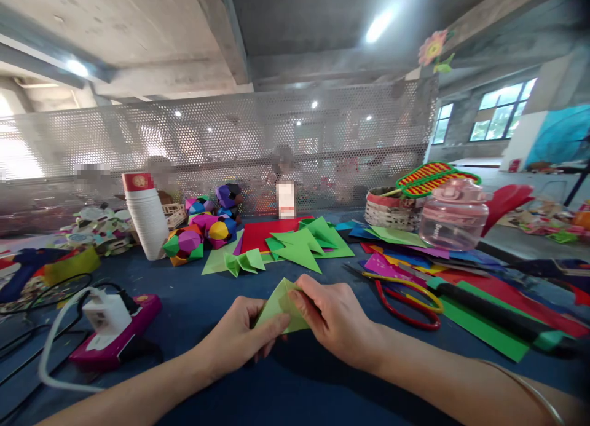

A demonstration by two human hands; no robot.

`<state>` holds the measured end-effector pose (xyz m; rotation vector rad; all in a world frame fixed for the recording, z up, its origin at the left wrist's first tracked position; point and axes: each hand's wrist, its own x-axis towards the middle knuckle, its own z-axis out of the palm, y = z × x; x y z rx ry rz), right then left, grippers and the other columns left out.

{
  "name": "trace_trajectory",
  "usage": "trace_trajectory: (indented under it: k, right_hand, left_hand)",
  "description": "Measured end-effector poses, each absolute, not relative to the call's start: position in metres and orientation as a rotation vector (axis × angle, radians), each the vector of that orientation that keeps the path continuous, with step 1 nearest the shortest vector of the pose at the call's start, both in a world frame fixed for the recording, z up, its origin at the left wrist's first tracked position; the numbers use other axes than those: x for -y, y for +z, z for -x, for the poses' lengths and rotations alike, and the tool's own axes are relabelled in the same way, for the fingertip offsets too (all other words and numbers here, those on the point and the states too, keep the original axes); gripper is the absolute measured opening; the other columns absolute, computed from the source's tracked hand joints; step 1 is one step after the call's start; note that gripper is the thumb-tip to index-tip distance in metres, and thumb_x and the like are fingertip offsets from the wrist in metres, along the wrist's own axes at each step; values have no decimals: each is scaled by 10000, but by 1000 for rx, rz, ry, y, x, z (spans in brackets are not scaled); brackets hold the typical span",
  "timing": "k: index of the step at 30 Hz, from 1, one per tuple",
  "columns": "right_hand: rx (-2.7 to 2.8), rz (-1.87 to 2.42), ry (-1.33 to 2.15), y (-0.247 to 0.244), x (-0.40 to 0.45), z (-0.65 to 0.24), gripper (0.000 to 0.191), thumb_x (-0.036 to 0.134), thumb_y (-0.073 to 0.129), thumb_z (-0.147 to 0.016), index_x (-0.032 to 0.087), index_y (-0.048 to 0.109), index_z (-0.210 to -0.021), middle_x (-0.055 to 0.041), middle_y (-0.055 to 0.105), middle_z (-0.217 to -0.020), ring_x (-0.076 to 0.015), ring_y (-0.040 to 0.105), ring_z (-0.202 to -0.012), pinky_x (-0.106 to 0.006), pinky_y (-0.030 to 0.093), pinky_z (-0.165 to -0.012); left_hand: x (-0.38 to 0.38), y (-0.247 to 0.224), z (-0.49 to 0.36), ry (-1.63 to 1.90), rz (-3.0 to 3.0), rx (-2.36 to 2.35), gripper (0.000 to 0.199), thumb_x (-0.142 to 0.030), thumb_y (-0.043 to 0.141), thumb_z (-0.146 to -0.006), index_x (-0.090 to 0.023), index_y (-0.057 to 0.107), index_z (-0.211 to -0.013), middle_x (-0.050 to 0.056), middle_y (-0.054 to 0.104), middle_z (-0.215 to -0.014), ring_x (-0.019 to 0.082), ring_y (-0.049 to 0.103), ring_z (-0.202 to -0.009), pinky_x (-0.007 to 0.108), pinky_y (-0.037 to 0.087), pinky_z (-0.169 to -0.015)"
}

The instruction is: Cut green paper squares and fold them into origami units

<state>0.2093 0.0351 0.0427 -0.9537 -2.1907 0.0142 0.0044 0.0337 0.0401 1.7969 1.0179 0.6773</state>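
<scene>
Between my two hands is a folded piece of light green paper [275, 305], raised a little above the dark blue table. My left hand [253, 331] pinches its lower left part, thumb on top. At the upper right edge, my right hand [329, 315] grips the paper with its thumb and curled fingers. Just beyond lie several folded green paper pieces [299, 248], some on a red sheet [258, 234]. A small pleated green paper piece [244, 262] rests in front of them.
At right are scissors [410, 297] with red and yellow handles, a black-handled cutter [488, 309], coloured sheets and a pink bottle [454, 220]. At left stand a purple power strip [117, 337] with cables, stacked paper cups [146, 223] and colourful paper balls [184, 244]. A perforated screen [212, 149] stands behind.
</scene>
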Motion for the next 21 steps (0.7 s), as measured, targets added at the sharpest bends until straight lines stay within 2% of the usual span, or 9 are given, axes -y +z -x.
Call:
trace_trajectory:
  k: [9, 21]
  right_hand:
    - [2216, 882, -24, 42, -35, -210, 234, 278, 374, -1035, 221, 424, -815, 46, 523, -571, -109, 456, -465, -269, 217, -489]
    - [2227, 917, -21, 43, -36, -211, 248, 297, 355, -1038, 220, 425, -813, 37, 546, -585, -109, 457, -464, -278, 202, -495]
  left_hand:
    - [-33, 43, -3, 601, -1830, -978, 569, -614, 567, -881, -120, 681, -623, -21, 503, -443, 67, 402, -388, 192, 317, -441]
    - [-32, 39, -3, 631, -1817, -970, 548, -606, 561, -892, -115, 673, -674, -11, 535, -468, 73, 435, -408, 188, 363, -463]
